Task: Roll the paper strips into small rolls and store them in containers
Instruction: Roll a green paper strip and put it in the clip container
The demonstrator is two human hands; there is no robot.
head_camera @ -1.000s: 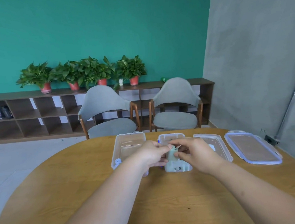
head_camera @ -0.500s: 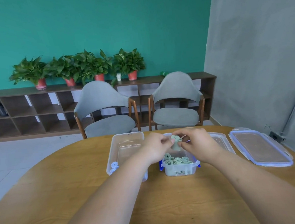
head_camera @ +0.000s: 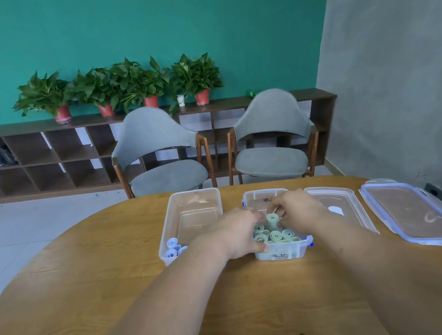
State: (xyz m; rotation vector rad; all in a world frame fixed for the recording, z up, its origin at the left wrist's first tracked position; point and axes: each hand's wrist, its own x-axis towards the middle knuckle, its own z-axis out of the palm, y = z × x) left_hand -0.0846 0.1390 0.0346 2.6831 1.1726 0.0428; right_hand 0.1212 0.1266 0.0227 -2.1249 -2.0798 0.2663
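Note:
A small clear container (head_camera: 282, 255) with blue clips sits mid-table and holds several pale green paper rolls (head_camera: 275, 236). My right hand (head_camera: 297, 208) pinches one green roll (head_camera: 272, 219) upright, low inside the container among the others. My left hand (head_camera: 237, 232) rests against the container's left side, thumb along its front wall. To the left stands a larger clear container (head_camera: 194, 212) with a few pale blue rolls (head_camera: 173, 249) in its near corner.
Two clear lids lie to the right: a smaller one (head_camera: 338, 210) and a larger blue-rimmed one (head_camera: 416, 214). The round wooden table (head_camera: 91, 285) has two grey chairs (head_camera: 159, 151) behind it, and a shelf with potted plants stands at the wall.
Both hands came down from above the small container. The right hand lowered the green roll in among the others, and the left hand let go of it and settled on the container's side.

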